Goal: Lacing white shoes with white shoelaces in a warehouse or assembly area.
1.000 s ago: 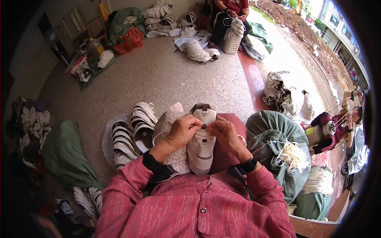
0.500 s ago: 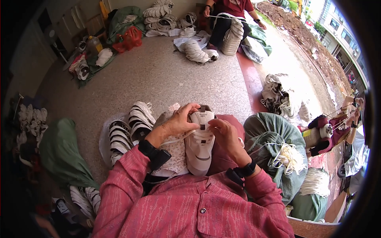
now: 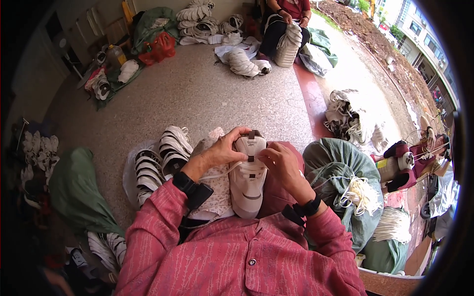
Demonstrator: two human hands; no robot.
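A white sneaker upper (image 3: 247,190) lies on my lap with its toe toward me and dark loops along its middle. My left hand (image 3: 219,153) grips it by the tongue (image 3: 252,145), thumb on the near side and fingers behind. At the tongue's right edge, beside a dark loop, my right hand (image 3: 284,165) has its fingertips pinched together. What they pinch is hidden. A white shoelace (image 3: 219,175) runs from the upper's left side across a floral cloth (image 3: 217,195) on my lap.
Stacked striped shoe uppers (image 3: 175,148) stand at my left. A green sack (image 3: 338,167) with a bundle of pale laces (image 3: 360,192) is close on my right. Across the speckled floor (image 3: 197,103) a person (image 3: 291,10) sits handling a stack of uppers; another person (image 3: 419,160) works at far right.
My right hand's fingertips have closed in against the tongue's edge; my left hand has barely moved. The person across has brought both hands together from a stretched-out lace.
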